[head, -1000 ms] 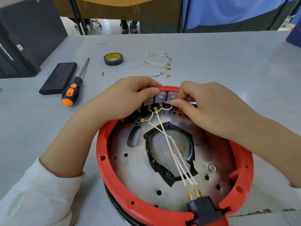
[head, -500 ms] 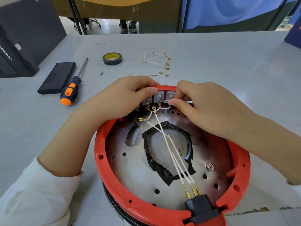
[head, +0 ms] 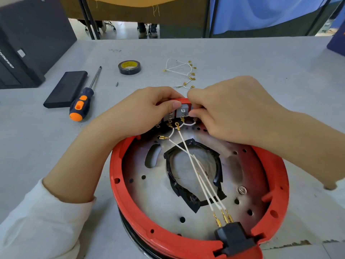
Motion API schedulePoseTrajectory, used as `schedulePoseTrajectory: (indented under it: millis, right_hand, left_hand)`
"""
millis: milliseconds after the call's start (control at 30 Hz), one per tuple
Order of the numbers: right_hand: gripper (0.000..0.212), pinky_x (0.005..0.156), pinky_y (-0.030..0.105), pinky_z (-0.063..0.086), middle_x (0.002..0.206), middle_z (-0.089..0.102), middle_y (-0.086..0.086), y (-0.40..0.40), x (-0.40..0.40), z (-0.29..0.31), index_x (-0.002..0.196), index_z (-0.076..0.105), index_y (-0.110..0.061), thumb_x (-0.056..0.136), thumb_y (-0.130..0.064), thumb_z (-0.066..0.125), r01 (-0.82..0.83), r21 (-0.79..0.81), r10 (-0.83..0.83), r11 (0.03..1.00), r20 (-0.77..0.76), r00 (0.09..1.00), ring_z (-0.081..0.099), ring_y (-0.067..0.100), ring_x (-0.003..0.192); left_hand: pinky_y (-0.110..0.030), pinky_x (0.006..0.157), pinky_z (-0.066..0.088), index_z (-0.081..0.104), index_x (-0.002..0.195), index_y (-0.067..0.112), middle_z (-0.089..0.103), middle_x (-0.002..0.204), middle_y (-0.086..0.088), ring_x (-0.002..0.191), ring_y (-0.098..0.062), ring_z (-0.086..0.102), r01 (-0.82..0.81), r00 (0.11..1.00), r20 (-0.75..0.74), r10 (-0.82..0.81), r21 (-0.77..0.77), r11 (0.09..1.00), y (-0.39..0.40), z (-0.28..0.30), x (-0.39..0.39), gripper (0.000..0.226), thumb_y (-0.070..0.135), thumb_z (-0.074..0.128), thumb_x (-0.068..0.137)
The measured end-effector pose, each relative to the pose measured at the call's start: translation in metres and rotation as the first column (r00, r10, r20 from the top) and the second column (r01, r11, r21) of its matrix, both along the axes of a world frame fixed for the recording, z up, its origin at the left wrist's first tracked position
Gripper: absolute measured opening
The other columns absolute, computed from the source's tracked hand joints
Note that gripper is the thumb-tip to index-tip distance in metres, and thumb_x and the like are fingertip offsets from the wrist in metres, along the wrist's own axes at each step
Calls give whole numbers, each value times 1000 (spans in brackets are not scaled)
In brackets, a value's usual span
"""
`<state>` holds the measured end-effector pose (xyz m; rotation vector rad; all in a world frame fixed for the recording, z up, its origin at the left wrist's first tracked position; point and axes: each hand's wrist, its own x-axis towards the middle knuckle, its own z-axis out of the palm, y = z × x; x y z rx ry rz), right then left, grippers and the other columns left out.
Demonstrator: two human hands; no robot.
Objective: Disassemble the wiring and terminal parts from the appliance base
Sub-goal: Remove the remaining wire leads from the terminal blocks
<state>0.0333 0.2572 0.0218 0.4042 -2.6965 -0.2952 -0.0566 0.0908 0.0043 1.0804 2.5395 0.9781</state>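
Two hands (head: 186,113), one red base (head: 130,217), one screwdriver (head: 82,103), one tape roll (head: 129,67), three long white wires (head: 196,169).

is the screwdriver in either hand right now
No, the screwdriver lies on the table, while both hands work at the red base's far rim.

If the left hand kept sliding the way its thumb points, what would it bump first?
Probably the right hand. The left hand's thumb points right along the switches on the red rim, and the right fingers are almost touching there.
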Motion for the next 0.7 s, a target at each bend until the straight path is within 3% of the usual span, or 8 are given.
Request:
schedulePoseTrajectory:
  millis: [100, 267, 400, 567, 700]
  right_hand:
    - [25, 48, 24, 14, 54, 54, 4, 1, -4, 0, 72, 34, -25, 86, -24, 55, -79, 19, 79, 997, -15, 997, 44, 29, 48]
    - [29, 51, 18, 8, 49, 25, -3, -2, -19, 10, 62, 32, -21, 79, -19, 55, -128, 105, 131, 986, -24, 991, 27, 23, 43]
    - [34, 49, 21, 9, 45, 14, -6, 3, -29, 15, 55, 31, -19, 77, -20, 57, -147, 132, 145, 980, 28, 989, 27, 26, 44]
    - [40, 48, 24, 12, 47, 24, -6, 6, -40, 20, 50, 26, -21, 72, -29, 59, -170, 77, 162, 982, 94, 982, 28, 20, 47]
    - [36, 48, 25, 15, 44, 28, -5, 6, -46, 23, 48, 31, -20, 68, -31, 59, -158, 17, 153, 987, 159, 975, 29, 10, 44]
  left_hand:
    - [2, 73, 34, 59, 104, 42, 64, 98, 22, 91, 12, 53, 0, 1000, -12, 0, -2, 1000, 1, 1, 1, 16, 33, 47, 98]
    - [-3, 74, 36, 58, 103, 42, 64, 99, 18, 89, 4, 56, 3, 1000, -14, -4, -14, 1000, 0, 1, 2, 16, 33, 46, 98]
    - [-2, 75, 36, 60, 111, 40, 65, 101, 18, 91, 1, 56, -9, 1000, -18, 9, -18, 1000, 0, 1, 1, 20, 34, 46, 98]
    - [2, 73, 33, 60, 113, 40, 64, 102, 19, 86, 4, 55, -16, 1000, -20, 15, -15, 1000, -1, 1, 1, 21, 36, 47, 97]
    - [-5, 76, 37, 58, 106, 47, 67, 103, 12, 90, -2, 57, -14, 1000, -6, 14, -19, 1000, -1, 1, 1, 17, 37, 47, 97]
